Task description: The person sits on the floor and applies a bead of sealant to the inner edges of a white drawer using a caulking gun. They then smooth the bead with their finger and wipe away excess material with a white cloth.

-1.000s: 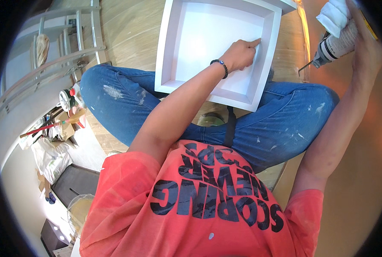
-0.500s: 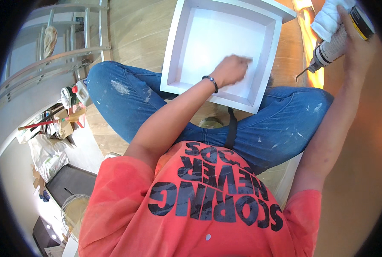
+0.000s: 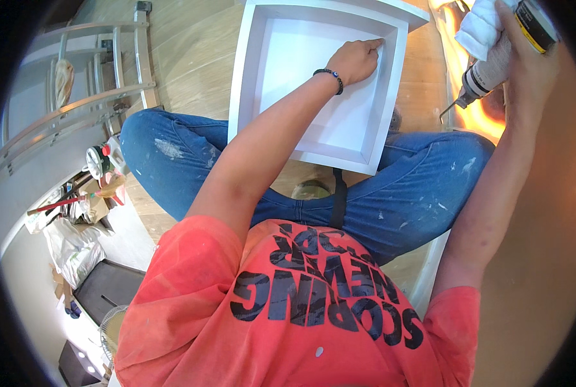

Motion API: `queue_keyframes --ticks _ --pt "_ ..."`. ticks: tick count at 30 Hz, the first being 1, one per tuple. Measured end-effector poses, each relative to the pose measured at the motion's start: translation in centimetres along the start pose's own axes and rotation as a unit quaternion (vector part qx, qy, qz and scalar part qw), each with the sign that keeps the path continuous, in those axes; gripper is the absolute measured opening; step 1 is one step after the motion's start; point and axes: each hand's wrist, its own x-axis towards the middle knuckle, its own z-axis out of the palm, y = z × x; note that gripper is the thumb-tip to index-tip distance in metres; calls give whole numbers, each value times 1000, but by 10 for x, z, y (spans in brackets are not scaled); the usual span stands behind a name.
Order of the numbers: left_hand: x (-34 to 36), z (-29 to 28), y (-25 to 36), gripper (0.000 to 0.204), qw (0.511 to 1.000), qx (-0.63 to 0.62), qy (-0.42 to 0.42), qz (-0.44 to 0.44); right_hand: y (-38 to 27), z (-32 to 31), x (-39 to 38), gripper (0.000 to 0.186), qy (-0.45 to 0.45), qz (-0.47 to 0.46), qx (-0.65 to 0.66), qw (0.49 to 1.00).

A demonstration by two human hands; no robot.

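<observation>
Noted left hand [image 3: 354, 62] inside white drawer [image 3: 291, 71], set between bent knees [image 3: 165, 148], with index finger extended to the right wall near far corner, others curled; cannot tell whether pinching anything beneath. Saw right hand [image 3: 530, 68] wrapped around bottle [image 3: 494, 68], beside white cloth [image 3: 480, 31]. Found strip of wooden floor [image 3: 422, 84] giving room between drawer's right edge and thin nozzle [image 3: 450, 109].

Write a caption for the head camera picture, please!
Left hand inside a white drawer; right hand holding a thin-nozzled bottle and white cloth.
</observation>
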Motion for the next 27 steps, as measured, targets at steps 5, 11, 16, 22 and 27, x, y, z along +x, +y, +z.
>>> queue_keyframes --ticks 5,11,16,22,27 --pt "-2 3 7 56 998 45 -33 -15 2 -2 3 33 -10 18 -1 1000" --pt "-32 -2 5 48 999 1 -51 3 2 -4 6 29 -11 41 -3 999" --pt "-9 -12 6 47 996 -78 23 -29 -2 0 3 27 -18 0 8 1000" --pt "12 1 7 52 990 -119 -19 -75 -7 -2 5 31 -29 20 42 998" --pt "-6 5 -1 56 987 -120 -54 -91 -9 1 2 32 -23 20 28 999"
